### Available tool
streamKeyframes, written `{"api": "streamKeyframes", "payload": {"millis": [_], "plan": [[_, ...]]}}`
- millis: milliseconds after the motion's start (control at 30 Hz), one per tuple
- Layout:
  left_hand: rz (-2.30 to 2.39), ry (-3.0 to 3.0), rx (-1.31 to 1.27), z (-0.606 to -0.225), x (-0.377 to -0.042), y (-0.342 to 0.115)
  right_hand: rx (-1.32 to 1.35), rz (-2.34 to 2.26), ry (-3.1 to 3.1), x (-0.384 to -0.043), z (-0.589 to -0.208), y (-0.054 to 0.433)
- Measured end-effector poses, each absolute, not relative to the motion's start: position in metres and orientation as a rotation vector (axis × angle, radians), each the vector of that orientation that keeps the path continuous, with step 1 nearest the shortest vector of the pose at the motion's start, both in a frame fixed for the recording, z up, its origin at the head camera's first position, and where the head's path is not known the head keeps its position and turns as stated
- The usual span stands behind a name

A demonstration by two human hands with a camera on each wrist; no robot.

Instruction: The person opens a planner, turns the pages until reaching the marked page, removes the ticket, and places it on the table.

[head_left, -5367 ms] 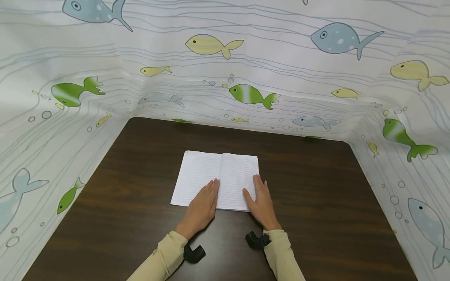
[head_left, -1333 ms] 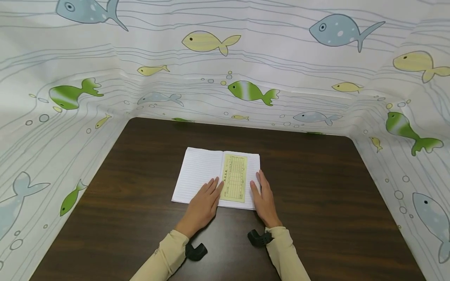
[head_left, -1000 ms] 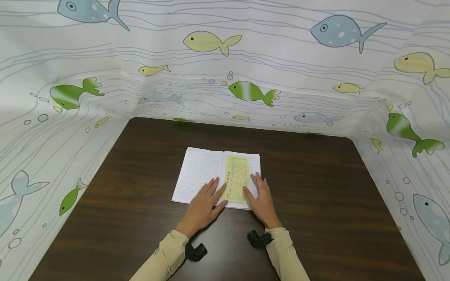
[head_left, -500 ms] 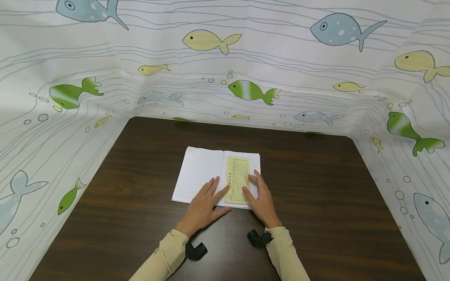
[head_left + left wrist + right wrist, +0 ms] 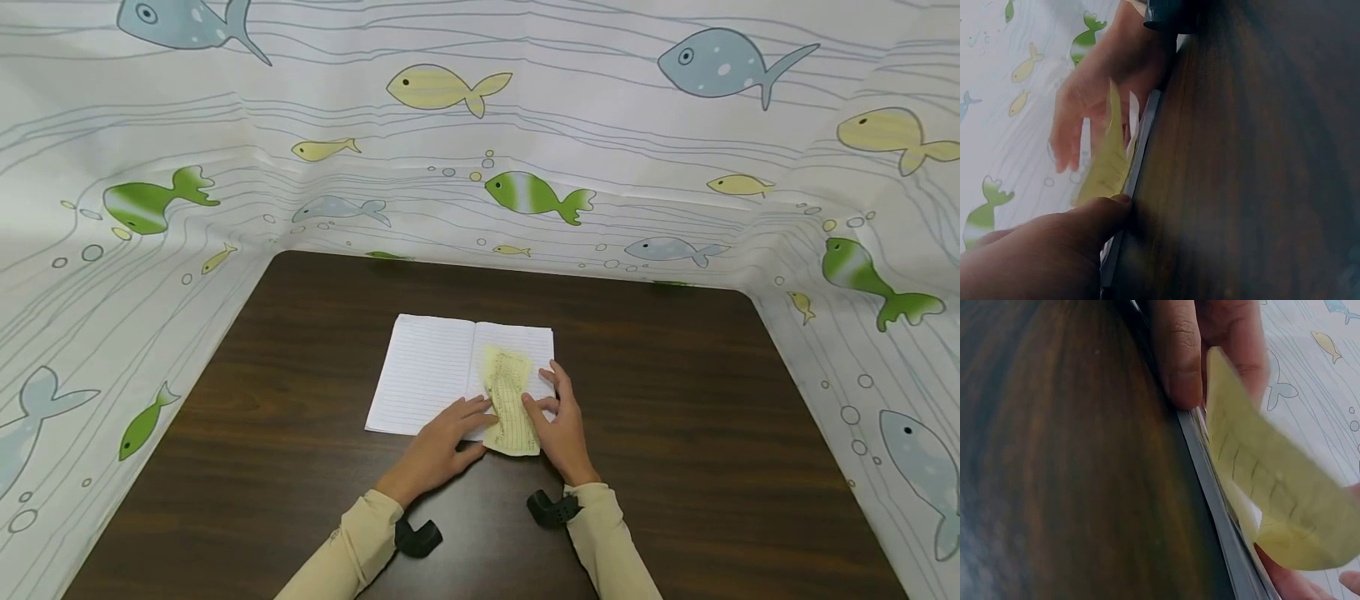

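An open lined notebook [image 5: 431, 367] lies on the dark wooden table [image 5: 660, 433]. Across its right page stretches a thin yellow slip [image 5: 512, 404] printed with a grid; it is buckled, its near end out past the notebook's lower edge. My left hand [image 5: 435, 450] lies over the inner lower part, index fingertip on the slip's left edge and thumb near its lower left corner. At the opposite edge, the right hand [image 5: 566, 433] pinches the slip with thumb and bent index finger. From the right wrist, the slip [image 5: 1272, 456] arches off the page, hiding some fingertips.
A fish-patterned white sheet [image 5: 480, 125] surrounds the table at the back and both sides. Black wrist cameras [image 5: 418, 538] sit on both forearms below the sleeves, close to the tabletop.
Earlier the pages were bare; the yellow slip then appeared flat on the right page. It has since slid toward me and buckled. Left fingers drew in, and the right index finger bent toward its thumb.
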State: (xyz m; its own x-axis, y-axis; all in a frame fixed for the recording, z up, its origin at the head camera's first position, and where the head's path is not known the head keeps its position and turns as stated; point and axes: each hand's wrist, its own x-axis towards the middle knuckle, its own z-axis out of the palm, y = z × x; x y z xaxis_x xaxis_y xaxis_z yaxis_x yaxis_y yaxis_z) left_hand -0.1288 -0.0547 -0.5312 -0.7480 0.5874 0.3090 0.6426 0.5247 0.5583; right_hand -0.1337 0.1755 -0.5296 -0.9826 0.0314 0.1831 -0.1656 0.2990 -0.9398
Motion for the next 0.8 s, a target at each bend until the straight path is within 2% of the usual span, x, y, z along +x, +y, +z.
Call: {"api": "streamKeyframes", "payload": {"millis": [167, 400, 600, 800], "plan": [[-1.04, -2.638, -1.124, -0.532, -0.128, -0.054, 0.07, 1.813, -2.371, -0.135, -0.531, 0.177], [-1.15, -2.606, -1.222, -0.528, -0.124, -0.053, 0.191, 1.804, -2.355, -0.136, -0.536, 0.178], [-1.422, -2.704, -1.025, -0.522, -0.119, -0.047, 0.308, 1.667, -2.46, -0.136, -0.535, 0.177], [-1.8, -2.675, -0.957, -0.522, -0.115, -0.042, 0.349, 1.603, -2.592, -0.135, -0.534, 0.174]]}}
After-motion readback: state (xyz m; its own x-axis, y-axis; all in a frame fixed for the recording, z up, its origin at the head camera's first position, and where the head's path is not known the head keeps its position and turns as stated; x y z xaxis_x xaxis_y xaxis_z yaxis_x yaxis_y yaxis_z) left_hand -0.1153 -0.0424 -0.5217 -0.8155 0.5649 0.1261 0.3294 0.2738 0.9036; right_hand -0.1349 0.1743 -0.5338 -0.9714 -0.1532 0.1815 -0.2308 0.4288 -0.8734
